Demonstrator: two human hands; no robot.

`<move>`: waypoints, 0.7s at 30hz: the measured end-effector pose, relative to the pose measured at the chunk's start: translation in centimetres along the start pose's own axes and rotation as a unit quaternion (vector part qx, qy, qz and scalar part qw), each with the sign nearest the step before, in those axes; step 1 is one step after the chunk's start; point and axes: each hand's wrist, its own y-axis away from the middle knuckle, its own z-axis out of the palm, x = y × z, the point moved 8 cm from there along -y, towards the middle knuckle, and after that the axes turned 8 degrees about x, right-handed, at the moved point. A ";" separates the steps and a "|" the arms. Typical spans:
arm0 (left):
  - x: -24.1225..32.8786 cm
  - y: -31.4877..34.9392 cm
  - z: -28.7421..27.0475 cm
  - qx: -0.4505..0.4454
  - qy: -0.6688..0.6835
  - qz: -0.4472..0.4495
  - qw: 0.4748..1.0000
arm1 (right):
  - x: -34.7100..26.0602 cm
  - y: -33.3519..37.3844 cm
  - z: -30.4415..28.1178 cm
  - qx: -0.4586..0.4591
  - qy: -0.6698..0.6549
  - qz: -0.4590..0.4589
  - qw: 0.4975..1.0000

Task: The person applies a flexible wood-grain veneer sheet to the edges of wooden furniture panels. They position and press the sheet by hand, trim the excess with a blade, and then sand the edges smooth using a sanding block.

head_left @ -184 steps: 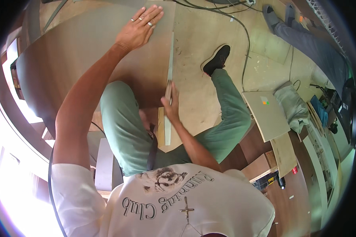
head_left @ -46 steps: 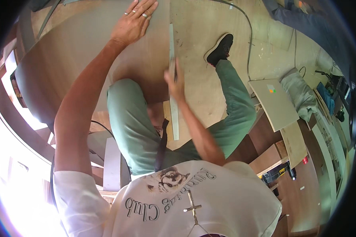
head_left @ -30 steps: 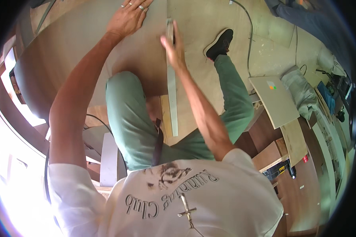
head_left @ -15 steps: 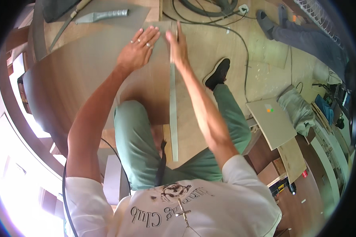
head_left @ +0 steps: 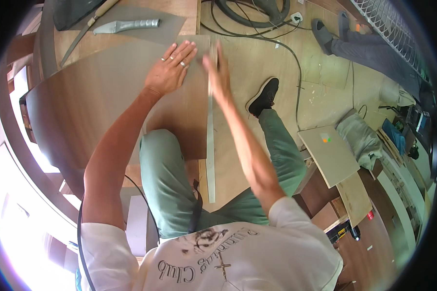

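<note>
A curved brown wood-grain panel (head_left: 111, 92) lies in front of me, partly over my bent knee. My left hand (head_left: 172, 67) rests flat on its top near the right-hand edge, fingers stretched out and rings showing. Along that edge, my right hand (head_left: 219, 72) is held upright with its fingers extended and its palm side toward the panel. Motion blurs the right hand, and its contact with the edge is partly hidden. A long pale narrow strip (head_left: 210, 169) runs down from beneath the right hand, past the panel's near corner.
Beyond the panel lie a silver-handled tool (head_left: 126, 26) and a file with a wooden handle (head_left: 93, 20). Black cables (head_left: 277, 41) cross the floor. A person's legs (head_left: 369, 52) are at the upper right. Loose boards (head_left: 329, 154) and a yellow-black tool (head_left: 342, 232) are to my right.
The whole view has shifted slightly. My right hand has slid a little toward me along the panel's edge. The left hand stays flat in nearly the same spot.
</note>
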 end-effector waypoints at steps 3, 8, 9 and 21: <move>-0.4 0.4 -0.3 -0.014 -0.022 -0.005 1.000 | 4.5 6.5 -1.9 0.011 0.015 0.019 1.000; -0.4 -0.9 0.0 0.001 -0.020 0.011 1.000 | -2.8 -3.4 0.9 0.025 0.023 -0.001 0.999; 0.2 -0.1 0.1 -0.007 -0.026 0.022 0.999 | -4.5 -3.8 1.6 -0.004 0.026 -0.021 0.999; 0.5 -0.6 0.2 0.008 -0.004 0.017 1.000 | -3.8 -5.2 1.1 -0.081 0.048 0.000 0.996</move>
